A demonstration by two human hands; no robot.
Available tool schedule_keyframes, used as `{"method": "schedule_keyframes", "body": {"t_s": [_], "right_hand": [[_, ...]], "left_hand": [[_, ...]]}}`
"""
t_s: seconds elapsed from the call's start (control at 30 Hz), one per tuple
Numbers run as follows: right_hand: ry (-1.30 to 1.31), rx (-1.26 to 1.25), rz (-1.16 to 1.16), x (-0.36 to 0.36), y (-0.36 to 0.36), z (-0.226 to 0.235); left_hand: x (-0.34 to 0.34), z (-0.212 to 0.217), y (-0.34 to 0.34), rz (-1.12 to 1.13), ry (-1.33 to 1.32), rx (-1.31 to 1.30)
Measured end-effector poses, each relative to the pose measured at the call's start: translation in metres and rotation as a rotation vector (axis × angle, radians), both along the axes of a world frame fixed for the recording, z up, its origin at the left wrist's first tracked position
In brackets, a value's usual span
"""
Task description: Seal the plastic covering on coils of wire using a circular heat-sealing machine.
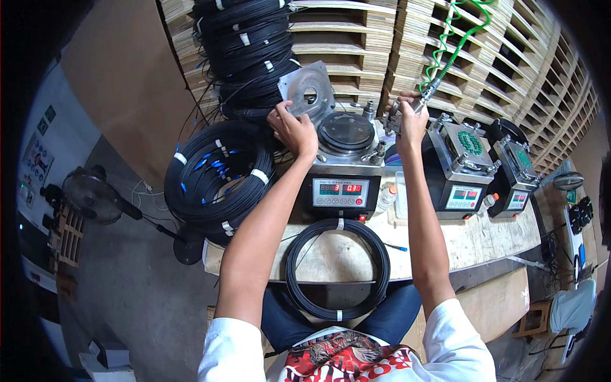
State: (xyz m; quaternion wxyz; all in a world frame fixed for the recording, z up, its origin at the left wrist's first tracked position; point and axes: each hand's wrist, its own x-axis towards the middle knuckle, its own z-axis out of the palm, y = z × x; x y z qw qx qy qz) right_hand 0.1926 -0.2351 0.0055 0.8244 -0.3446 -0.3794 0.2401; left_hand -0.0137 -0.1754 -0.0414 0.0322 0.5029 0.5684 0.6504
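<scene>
My left hand (295, 132) grips the lower edge of a square metal plate (294, 87) with a round hole in its middle, holding it tilted up. Just to the right, below the plate, is the dark round disc (346, 130) on top of a polishing machine (339, 191) with a lit red display. My right hand (411, 120) is closed around a metal air blow gun (429, 91) to the right of the disc. A green coiled hose (450, 60) runs upward from the gun. My fingers partly hide the gun's body.
A black cable coil (384, 270) overhangs the bench's (503, 239) front edge. More coils with blue connectors (175, 191) lie left, below a tall cable stack (245, 57). Two similar machines (461, 181) (514, 184) stand right. A small bottle (386, 196) sits between. Wooden pallets (344, 38) rise behind.
</scene>
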Motion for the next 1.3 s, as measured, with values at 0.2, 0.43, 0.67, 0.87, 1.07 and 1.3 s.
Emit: {"method": "schedule_keyframes", "body": {"t_s": [0.2, 0.43, 0.67, 0.87, 1.07, 1.3], "right_hand": [[-0.060, -0.135, 0.057, 0.024, -0.033, 0.005], [-0.026, -0.086, 0.115, 0.021, -0.036, -0.006], [-0.023, -0.100, 0.111, 0.019, -0.035, -0.015], [0.007, -0.113, 0.090, 0.010, -0.035, -0.015], [-0.047, -0.071, 0.053, 0.016, -0.008, -0.010], [-0.223, -0.202, 0.079, -0.004, 0.008, 0.004]], "left_hand": [[-0.009, 0.049, -0.023, -0.753, 0.999, 0.252], [0.002, 0.074, -0.004, -0.853, 1.691, 0.130], [0.013, 0.072, 0.020, -0.944, 1.910, 0.428], [-0.001, 0.051, 0.016, -0.876, 1.900, 0.654], [-0.011, 0.053, 0.006, -0.908, 1.512, 0.291], [-0.008, 0.043, -0.011, -0.617, 0.982, 0.276]]}}
